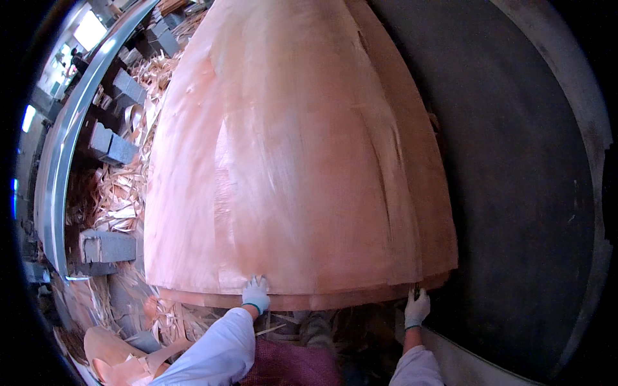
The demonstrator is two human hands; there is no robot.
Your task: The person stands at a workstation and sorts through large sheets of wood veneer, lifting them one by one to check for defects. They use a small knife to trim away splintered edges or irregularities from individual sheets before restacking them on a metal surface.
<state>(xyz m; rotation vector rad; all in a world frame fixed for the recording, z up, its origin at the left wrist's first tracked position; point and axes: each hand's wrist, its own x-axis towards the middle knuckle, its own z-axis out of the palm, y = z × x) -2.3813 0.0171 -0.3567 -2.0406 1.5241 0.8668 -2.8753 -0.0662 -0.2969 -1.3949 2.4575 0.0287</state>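
Observation:
A large stack of thin pale pinkish wood veneer sheets (296, 161) fills the middle of the view, its near edge slightly staggered in layers. My left hand (256, 293), in a white glove, lies with fingers spread on the top sheet at the near edge, left of centre. My right hand (416, 309), also gloved, has its fingers closed on the stack's edge near the right corner; exactly which layers it holds I cannot make out.
A broad dark board or surface (515, 193) curves along the right. At left are grey blocks (106, 244), veneer scraps (119, 199), a long pale rail (61, 161) and, far back, a person (78, 63). Purple mesh material (283, 363) lies below my arms.

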